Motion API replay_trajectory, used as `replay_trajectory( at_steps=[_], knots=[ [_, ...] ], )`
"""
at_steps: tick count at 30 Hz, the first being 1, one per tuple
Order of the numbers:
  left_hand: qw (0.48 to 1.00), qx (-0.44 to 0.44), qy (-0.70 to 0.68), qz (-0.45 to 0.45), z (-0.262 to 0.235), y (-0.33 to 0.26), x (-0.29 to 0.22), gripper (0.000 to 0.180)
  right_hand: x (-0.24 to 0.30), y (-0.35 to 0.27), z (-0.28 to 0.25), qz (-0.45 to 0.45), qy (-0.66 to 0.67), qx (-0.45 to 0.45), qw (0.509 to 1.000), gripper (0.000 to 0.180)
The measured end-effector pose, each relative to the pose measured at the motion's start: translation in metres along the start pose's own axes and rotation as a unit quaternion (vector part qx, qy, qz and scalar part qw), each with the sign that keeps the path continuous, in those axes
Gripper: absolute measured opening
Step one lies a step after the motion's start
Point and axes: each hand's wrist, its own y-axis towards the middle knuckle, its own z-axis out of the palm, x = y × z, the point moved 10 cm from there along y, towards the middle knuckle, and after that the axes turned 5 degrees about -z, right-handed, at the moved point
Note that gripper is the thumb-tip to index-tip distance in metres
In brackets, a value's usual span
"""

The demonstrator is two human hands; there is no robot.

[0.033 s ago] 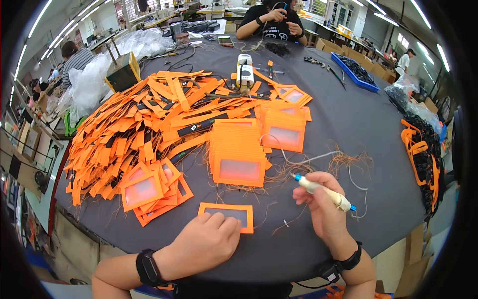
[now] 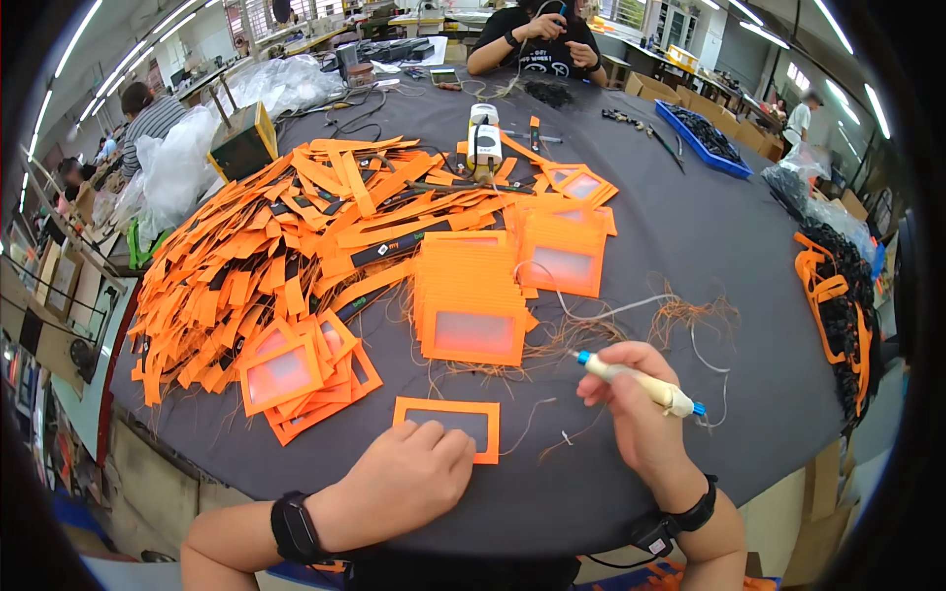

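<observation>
**Trimming an orange frame with a heated pen**

We pin the orange frame point(image 2: 448, 425) flat at the near table edge with our left hand point(image 2: 409, 480), fingers curled on its lower edge. Our right hand point(image 2: 641, 409) grips the pen tool point(image 2: 636, 382); steady the tip before touching threads. The blue tray point(image 2: 706, 138) holds dark parts.

- We see a factory workshop: orange frame pieces point(image 2: 296, 246) heaped on a dark worktable point(image 2: 690, 246).
- We see ceiling strip lights point(image 2: 79, 39), co-workers point(image 2: 542, 39) and a blue parts bin point(image 2: 705, 138).
</observation>
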Motion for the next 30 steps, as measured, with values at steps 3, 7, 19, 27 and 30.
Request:
replay_trajectory(
  at_steps=[3, 7, 19, 27, 30],
  knots=[
    [0.993, -0.014, -0.112, -0.025, 0.005, -0.009, 0.014, 0.019, -0.012, -0.006, 0.006, 0.022, 0.004, 0.035, 0.999, 0.011],
    [0.964, -0.013, -0.253, -0.08, 0.003, -0.005, 0.038, 0.019, -0.017, -0.01, 0.012, 0.077, -0.074, 0.046, 0.993, 0.01],
    [0.961, 0.096, -0.253, -0.05, 0.037, 0.048, 0.0, 0.021, 0.017, 0.009, 0.007, 0.114, 0.107, 0.005, 0.988, 0.018],
    [0.919, 0.145, -0.359, -0.068, 0.051, 0.047, 0.023, 0.012, 0.0, -0.01, 0.042, 0.161, -0.08, 0.153, 0.972, 0.011],
    [0.88, 0.165, -0.436, -0.086, 0.051, 0.042, 0.033, 0.011, -0.013, -0.016, 0.057, 0.114, -0.162, 0.198, 0.96, 0.011]
  ],
)
